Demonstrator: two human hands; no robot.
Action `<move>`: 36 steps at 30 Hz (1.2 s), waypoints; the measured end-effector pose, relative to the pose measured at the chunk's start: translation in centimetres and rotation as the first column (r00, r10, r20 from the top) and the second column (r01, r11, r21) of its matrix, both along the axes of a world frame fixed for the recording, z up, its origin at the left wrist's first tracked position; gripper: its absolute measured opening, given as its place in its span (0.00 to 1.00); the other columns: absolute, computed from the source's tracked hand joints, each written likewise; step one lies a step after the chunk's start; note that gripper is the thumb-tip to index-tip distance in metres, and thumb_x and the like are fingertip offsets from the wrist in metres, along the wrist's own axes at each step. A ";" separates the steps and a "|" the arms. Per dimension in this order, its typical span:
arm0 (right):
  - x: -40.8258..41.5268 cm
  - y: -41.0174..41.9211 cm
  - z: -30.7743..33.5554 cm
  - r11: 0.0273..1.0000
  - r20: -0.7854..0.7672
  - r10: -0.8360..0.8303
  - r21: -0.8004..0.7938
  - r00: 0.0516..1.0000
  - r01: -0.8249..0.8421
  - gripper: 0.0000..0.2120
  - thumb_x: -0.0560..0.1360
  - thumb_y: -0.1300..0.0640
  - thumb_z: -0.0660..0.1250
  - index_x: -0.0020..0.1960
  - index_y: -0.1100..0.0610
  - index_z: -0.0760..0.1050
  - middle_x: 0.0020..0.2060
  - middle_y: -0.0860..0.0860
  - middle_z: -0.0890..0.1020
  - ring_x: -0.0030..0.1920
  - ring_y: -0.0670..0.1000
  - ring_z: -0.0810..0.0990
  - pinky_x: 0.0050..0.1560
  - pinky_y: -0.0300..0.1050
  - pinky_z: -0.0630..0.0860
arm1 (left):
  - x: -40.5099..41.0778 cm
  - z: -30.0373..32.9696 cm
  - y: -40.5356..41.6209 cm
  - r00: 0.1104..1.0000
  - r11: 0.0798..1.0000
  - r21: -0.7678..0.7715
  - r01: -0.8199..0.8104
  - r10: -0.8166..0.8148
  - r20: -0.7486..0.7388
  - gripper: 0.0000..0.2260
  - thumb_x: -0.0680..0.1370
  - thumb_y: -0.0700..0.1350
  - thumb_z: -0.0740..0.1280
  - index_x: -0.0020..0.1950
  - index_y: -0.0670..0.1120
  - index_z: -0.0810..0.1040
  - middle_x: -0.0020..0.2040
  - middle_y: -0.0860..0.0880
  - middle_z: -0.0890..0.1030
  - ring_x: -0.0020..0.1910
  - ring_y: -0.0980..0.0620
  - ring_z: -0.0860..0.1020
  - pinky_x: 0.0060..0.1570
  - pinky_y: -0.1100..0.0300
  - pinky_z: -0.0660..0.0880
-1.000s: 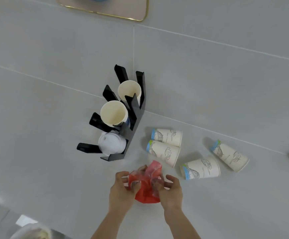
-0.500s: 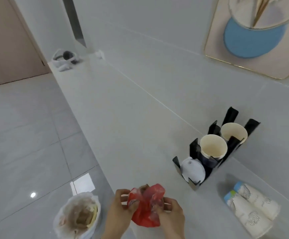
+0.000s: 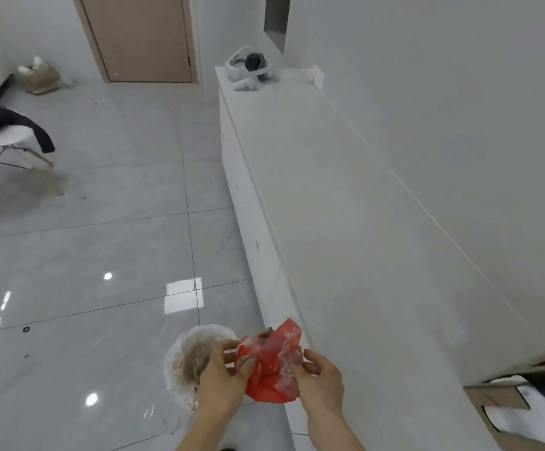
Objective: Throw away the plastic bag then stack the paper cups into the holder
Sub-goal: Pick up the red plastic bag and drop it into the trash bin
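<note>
Both hands hold a crumpled red plastic bag [image 3: 271, 362] over the counter's left edge. My left hand [image 3: 220, 379] pinches its left side and my right hand [image 3: 320, 377] grips its right side. Just left of the bag, on the floor, stands a waste bin [image 3: 183, 359] lined with clear plastic and holding brownish rubbish; my left hand covers part of it. The paper cups and the black cup holder are out of view.
A long white counter [image 3: 346, 222] runs away from me on the right, with a white headset [image 3: 250, 65] at its far end. A cardboard box [image 3: 505, 398] sits at lower right. A chair with a dark jacket [image 3: 0, 131] stands on the grey tiled floor, a brown door [image 3: 144, 37] beyond.
My view has swung left, away from the cup holder and cups, toward the floor. The bag, held by both hands throughout, now hangs beside the bin.
</note>
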State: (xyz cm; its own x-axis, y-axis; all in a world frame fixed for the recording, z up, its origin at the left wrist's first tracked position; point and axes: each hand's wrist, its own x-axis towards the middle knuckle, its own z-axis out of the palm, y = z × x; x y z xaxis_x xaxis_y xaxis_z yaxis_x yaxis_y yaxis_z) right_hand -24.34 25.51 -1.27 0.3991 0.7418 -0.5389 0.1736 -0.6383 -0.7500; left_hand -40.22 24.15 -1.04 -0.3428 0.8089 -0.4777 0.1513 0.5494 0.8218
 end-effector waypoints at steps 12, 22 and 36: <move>-12.0 4.2 -6.7 0.954 -0.046 0.189 -0.229 0.981 -0.195 0.14 0.76 0.45 0.74 0.57 0.51 0.80 0.44 0.45 0.85 0.42 0.43 0.84 0.39 0.37 0.77 | -10.8 -7.3 1.5 0.988 0.962 -0.231 -0.149 0.155 0.006 0.16 0.75 0.47 0.74 0.59 0.55 0.72 0.52 0.50 0.83 0.47 0.51 0.82 0.54 0.45 0.80; -14.2 7.1 -7.0 0.871 0.023 0.441 -0.254 0.897 -0.421 0.38 0.78 0.40 0.67 0.82 0.50 0.58 0.80 0.51 0.65 0.78 0.54 0.66 0.77 0.53 0.67 | -15.8 -10.5 5.1 0.967 0.936 -0.343 -0.072 -0.019 -0.253 0.37 0.77 0.58 0.67 0.80 0.51 0.54 0.77 0.41 0.64 0.73 0.37 0.68 0.69 0.38 0.68; -6.9 8.9 1.9 0.685 0.664 0.618 -0.191 0.422 -0.703 0.44 0.73 0.26 0.38 0.84 0.47 0.46 0.84 0.54 0.45 0.84 0.55 0.41 0.82 0.52 0.36 | -10.8 -2.5 11.9 0.720 0.915 0.009 0.404 -0.312 -0.619 0.35 0.77 0.66 0.59 0.81 0.56 0.53 0.83 0.46 0.54 0.82 0.44 0.52 0.79 0.42 0.47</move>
